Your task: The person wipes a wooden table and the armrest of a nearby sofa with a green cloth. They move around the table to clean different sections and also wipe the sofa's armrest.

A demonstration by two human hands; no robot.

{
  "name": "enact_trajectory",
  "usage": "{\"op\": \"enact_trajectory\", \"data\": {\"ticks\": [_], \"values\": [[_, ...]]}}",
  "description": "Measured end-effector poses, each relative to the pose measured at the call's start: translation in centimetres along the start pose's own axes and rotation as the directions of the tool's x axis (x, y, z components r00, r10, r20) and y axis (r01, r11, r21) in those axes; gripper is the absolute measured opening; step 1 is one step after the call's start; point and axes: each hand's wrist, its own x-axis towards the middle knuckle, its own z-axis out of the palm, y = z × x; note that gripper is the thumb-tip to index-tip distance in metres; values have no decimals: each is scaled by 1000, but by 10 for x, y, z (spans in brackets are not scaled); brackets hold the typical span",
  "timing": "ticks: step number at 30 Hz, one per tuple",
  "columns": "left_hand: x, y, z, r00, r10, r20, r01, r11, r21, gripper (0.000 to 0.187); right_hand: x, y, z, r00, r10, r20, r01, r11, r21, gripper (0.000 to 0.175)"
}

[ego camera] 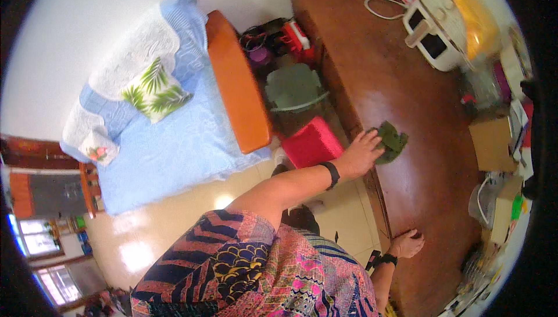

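Observation:
My left hand reaches over the near edge of a brown wooden tabletop, its fingers on a crumpled dark green cloth. The cloth lies on the table's shiny surface, partly covered by my fingertips. Lower in the view, my right hand rests at the table's edge and holds nothing that I can see. Dark bands circle both my wrists.
Along the table's far side stand a white appliance, a cardboard box and a clear plastic bag. Left of the table are a red stool, a grey-green basin and a sofa with an orange wooden armrest.

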Motion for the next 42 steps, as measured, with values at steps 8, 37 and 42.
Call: {"op": "enact_trajectory", "data": {"ticks": [8, 37, 42], "values": [[-25, -28, -89, 927, -326, 184, 370, 723, -584, 31, 5, 14, 17, 999, 44, 23, -42, 996, -79, 54], [-410, -155, -125, 555, -825, 108, 831, 544, -116, 37, -22, -103, -55, 814, -476, 333, 99, 678, 728, 36], [-417, -118, -132, 692, -488, 532, 722, 455, -521, 29, -98, -204, -94, 497, -834, 240, 287, 419, 861, 33]]}}
